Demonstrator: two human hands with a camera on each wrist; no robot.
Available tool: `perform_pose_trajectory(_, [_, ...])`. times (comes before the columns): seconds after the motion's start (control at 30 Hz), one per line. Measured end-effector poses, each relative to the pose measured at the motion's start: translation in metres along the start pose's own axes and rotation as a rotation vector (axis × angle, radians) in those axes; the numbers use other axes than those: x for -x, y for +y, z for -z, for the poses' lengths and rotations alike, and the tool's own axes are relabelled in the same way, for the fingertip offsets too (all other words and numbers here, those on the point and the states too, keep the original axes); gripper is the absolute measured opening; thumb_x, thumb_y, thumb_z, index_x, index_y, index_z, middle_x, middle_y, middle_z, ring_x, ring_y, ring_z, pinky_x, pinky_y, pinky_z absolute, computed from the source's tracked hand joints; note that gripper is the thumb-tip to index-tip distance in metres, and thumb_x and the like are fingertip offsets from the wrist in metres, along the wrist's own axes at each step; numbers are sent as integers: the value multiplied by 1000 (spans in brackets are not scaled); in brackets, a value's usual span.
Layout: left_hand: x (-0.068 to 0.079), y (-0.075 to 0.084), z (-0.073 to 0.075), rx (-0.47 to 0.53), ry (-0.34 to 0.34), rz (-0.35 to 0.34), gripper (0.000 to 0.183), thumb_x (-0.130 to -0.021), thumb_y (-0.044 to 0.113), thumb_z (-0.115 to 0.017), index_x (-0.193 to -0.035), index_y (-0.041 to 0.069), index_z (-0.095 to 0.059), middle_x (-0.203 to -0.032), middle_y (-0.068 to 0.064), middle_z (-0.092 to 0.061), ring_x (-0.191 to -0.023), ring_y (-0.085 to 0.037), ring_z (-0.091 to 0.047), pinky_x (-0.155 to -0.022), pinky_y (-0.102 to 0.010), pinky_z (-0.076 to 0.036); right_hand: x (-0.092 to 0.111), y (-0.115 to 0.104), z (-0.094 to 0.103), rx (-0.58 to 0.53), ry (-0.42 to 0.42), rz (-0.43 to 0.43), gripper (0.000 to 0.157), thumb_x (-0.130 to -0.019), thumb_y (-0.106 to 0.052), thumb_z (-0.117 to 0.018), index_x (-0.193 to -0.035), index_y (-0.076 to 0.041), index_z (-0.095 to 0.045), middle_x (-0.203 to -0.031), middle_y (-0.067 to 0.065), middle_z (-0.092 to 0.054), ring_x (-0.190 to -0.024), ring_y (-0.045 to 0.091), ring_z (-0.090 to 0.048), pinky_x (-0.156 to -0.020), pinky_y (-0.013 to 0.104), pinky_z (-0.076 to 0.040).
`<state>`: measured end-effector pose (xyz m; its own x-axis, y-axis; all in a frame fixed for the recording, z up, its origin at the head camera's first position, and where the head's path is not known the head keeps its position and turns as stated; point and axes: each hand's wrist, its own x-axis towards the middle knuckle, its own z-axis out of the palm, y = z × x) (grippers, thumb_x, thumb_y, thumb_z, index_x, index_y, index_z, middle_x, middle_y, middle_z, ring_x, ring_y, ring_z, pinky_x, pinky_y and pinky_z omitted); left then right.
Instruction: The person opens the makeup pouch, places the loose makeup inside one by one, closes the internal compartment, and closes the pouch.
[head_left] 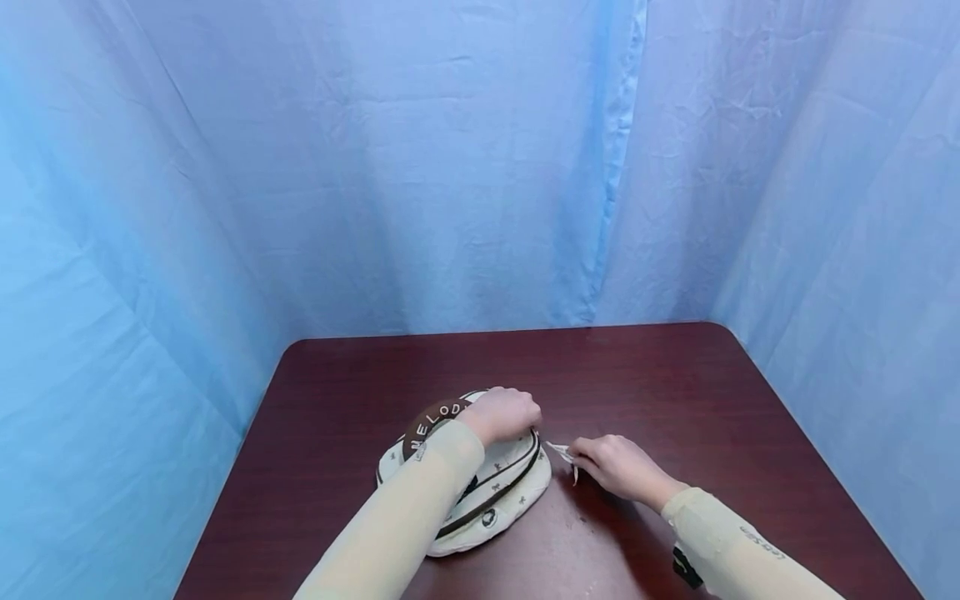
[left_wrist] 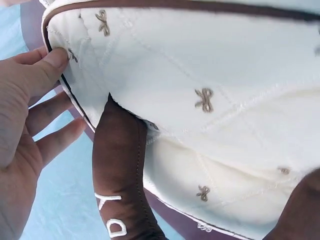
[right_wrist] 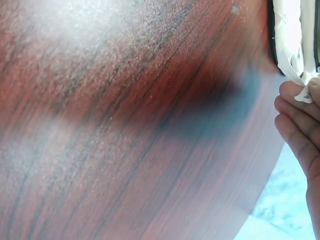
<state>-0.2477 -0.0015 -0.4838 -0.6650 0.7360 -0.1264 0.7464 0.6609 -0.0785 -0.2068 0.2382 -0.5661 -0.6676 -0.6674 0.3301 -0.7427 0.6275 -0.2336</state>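
A cream quilted handbag point(head_left: 517, 500) with brown piping and small embroidered bows lies on the table. Its brown handle point(left_wrist: 117, 150) carries white letters. My left hand point(head_left: 504, 414) pinches the bag's piped edge between thumb and fingers, as the left wrist view shows close up. Just right of the bag, my right hand point(head_left: 618, 467) pinches a white ribbon-like strip point(right_wrist: 304, 94) by thumb and fingertips. That strip point(head_left: 561, 451) stretches toward the bag's right end, with a loose tail hanging down. The left forearm covers part of the bag in the head view.
The dark red-brown wooden table point(head_left: 637, 375) has rounded far corners. Light blue curtains point(head_left: 465, 167) hang behind it and along both sides. A dark wrist device point(head_left: 686, 568) shows under the right sleeve.
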Motion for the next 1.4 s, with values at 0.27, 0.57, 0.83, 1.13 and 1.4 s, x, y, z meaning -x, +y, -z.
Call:
perform_pose_trajectory(0.27, [5, -12, 2, 13, 28, 112, 30, -96, 8, -65, -95, 34, -81, -98, 11, -75, -86, -11, -70, -74, -33, -56, -3, -2, -5, -1, 48, 18, 13, -88, -11, -78, -94, -18, -69, -77, -14, -66, -65, -1, -56, -57, 29, -48])
perform_pose_trajectory(0.57, [14, -29, 1, 11, 36, 240, 32, -100, 8, -63, -78, 27, -74, -89, 6, -73, -77, -11, -65, -67, -30, -53, -7, -12, -8, -26, 53, 44, 13, -87, -11, -78, -93, -19, -69, -76, -15, -65, -64, -1, -55, -56, 28, -48])
perform_pose_trajectory(0.83, [23, -41, 3, 34, 22, 331, 29, -101, 6, -60, -79, 21, -72, -88, 1, -70, -78, -15, -66, -69, -33, -55, -10, -17, -9, -35, 27, 54, 11, -89, -12, -77, -94, -18, -69, -76, -14, -65, -63, -1, -54, -56, 29, -48])
perform_pose_trajectory(1.13, [33, -52, 4, 81, 8, 417, 24, -97, 5, -64, -79, 19, -69, -83, 0, -66, -75, -18, -65, -68, -37, -55, -8, -18, -11, -28, 26, 75, 12, -89, -12, -77, -91, -19, -67, -75, -15, -63, -62, -1, -52, -55, 28, -47])
perform_pose_trajectory(1.4, [45, -62, 3, 143, 8, 473, 12, -94, 6, -70, -91, 15, -75, -86, 0, -69, -73, -17, -65, -64, -35, -55, -3, -16, -15, -40, 1, 75, 9, -91, -14, -75, -95, -20, -70, -78, -17, -66, -64, -4, -52, -57, 27, -48])
